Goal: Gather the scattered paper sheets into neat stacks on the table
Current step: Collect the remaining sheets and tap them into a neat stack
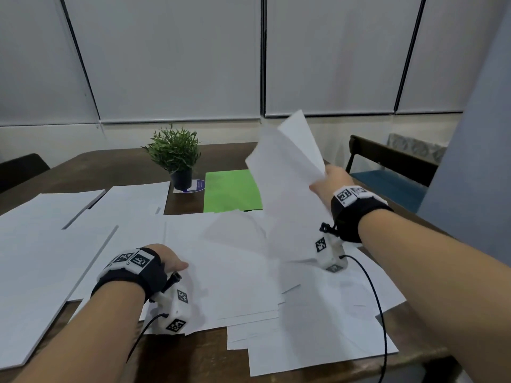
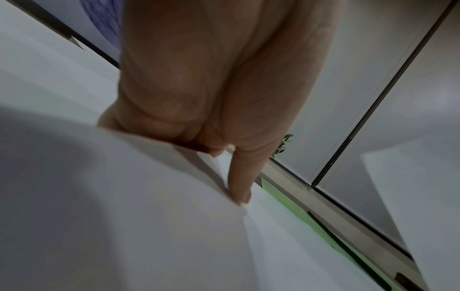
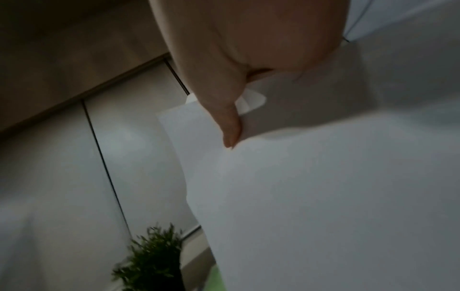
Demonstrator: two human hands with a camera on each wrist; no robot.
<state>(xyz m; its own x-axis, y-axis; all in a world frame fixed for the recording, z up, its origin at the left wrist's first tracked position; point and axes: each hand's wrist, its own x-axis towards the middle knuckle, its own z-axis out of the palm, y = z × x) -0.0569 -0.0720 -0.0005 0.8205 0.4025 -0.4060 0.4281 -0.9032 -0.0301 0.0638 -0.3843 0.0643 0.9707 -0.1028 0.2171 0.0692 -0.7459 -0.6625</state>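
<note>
Right now I see a bundle of thin white paper sheets (image 1: 287, 172) lifted off the dark wooden table (image 1: 121, 167) and tilted upright, pinched at one edge by my right hand (image 1: 330, 179), thumb flat on the front. More loose white sheets (image 1: 249, 272) lie overlapped below. My left hand (image 1: 166, 259) rests on them; its fingers seem to curl under a sheet's edge, though blur leaves me unsure. Beyond lie a flat green sheet (image 1: 232, 190) and a leafy plant in a black pot (image 1: 177, 156).
</note>
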